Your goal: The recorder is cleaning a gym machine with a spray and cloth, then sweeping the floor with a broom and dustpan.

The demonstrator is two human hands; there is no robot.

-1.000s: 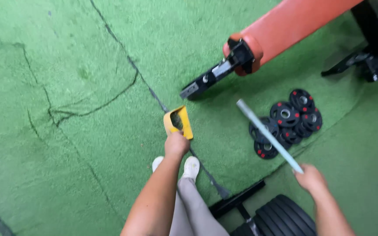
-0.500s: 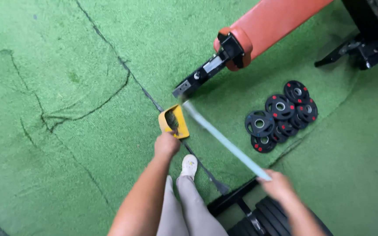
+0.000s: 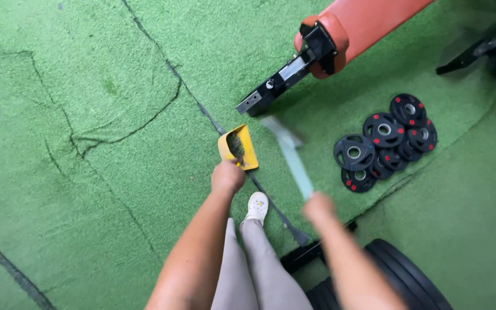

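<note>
The left hand (image 3: 227,177) was closed around the handle of a yellow dustpan (image 3: 237,147), holding it tilted just above the green artificial turf (image 3: 87,86), its mouth facing toward three o'clock. The right hand (image 3: 318,206) was wrapped around the near end of a pale stick-like handle (image 3: 291,156), blurred with motion; its far end pointed toward eleven o'clock and lay just beside the dustpan's open side. Whether a brush head sat on that end I could not tell, the blur hid it.

As far as one could judge, the sweeping was under way: some dark debris showed inside the dustpan, so a part had been gathered, yet the pan was not yet carried anywhere or emptied. The dustpan itself looked small, scuffed and dirty within, with a raised back rim.

Below the hands, at six o'clock, stood the person's white shoe (image 3: 256,206) and grey trouser legs. A dark seam (image 3: 196,103) in the turf ran from eleven o'clock down past the dustpan. At two o'clock lay a cluster of black weight plates (image 3: 386,143) with red marks, and at twelve to one o'clock an orange padded bench (image 3: 368,20) on a black metal frame. Large black plates (image 3: 397,275) sat at five o'clock.
</note>
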